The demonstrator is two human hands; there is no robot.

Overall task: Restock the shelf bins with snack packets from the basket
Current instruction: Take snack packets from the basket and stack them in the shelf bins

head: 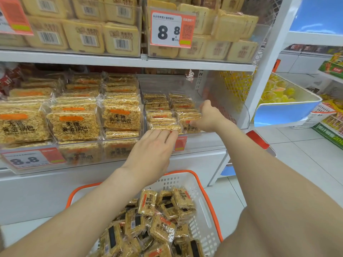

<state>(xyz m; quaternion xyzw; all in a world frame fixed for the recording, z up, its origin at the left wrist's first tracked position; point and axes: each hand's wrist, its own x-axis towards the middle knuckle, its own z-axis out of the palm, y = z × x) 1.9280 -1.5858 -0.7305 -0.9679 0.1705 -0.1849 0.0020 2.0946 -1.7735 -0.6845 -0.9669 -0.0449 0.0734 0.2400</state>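
A white basket with an orange rim (205,197) sits low in front of me, holding several golden rice-crisp snack packets (163,227). On the middle shelf, a clear bin (185,84) at the right is partly filled with two rows of the same packets. My left hand (152,147) reaches over the bin's front edge, its straight fingers touching the front packet of the left row (164,127). My right hand (208,116) is inside the bin and grips a packet (188,115) on the right row between thumb and fingers.
The neighbouring clear bin (74,117) on the left is packed full of the same snack. Price tags (170,28) hang on the shelf fronts. The upper shelf holds yellow boxed snacks (118,38). A white upright (263,71) and a blue-fronted bin (285,112) stand right.
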